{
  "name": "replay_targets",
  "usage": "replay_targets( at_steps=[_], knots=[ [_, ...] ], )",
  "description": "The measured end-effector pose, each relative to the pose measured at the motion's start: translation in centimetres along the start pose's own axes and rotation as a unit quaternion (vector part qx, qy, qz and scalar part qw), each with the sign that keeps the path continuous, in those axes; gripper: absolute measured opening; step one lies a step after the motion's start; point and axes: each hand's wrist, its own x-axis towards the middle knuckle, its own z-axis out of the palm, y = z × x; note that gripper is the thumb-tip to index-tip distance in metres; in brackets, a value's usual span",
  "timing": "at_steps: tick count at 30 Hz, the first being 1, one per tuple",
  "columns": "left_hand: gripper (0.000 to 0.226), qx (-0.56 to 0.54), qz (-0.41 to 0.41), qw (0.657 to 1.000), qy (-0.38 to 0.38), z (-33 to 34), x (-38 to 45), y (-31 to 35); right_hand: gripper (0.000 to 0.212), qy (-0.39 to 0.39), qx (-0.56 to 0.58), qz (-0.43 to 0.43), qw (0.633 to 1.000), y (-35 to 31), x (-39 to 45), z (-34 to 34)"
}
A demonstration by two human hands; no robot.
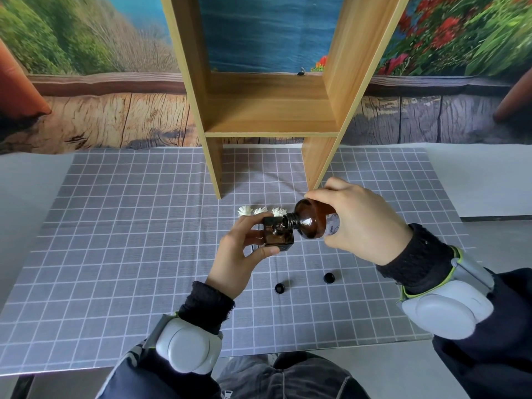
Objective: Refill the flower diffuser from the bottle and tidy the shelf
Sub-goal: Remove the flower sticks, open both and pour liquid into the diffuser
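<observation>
— Where's the bottle (313, 223)?
— Gripped in the right hand (359, 217), tipped sideways, mouth pointing left over the diffuser (277, 233).
— And the diffuser?
— Upright, clasped in the left hand (241, 254), just below that mouth.

Black knit cuffs (207, 305), dark sleeves, rounded grey-white wrist devices (188, 345) with green-edged straps, grey trousers (288, 375)

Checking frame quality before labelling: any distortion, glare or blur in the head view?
Head view: strong wide-angle bowing, the wooden shelf uprights splay outward. Lighting soft and even, faint shadows beside the two black caps on the checked cloth. Small highlights on the amber bottle in the right hand; left hand and diffuser sharp, no motion blur.
</observation>
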Motion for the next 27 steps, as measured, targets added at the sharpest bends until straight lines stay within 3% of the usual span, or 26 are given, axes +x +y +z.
replay_targets(
  at_steps=[27],
  knots=[
    [0.052, -0.002, 0.002, 1.000, -0.004, 0.1, -0.2, -0.6, 0.052, 0.015, 0.022, -0.012, 1.000, 0.5, -0.2, 1.1]
  ],
)
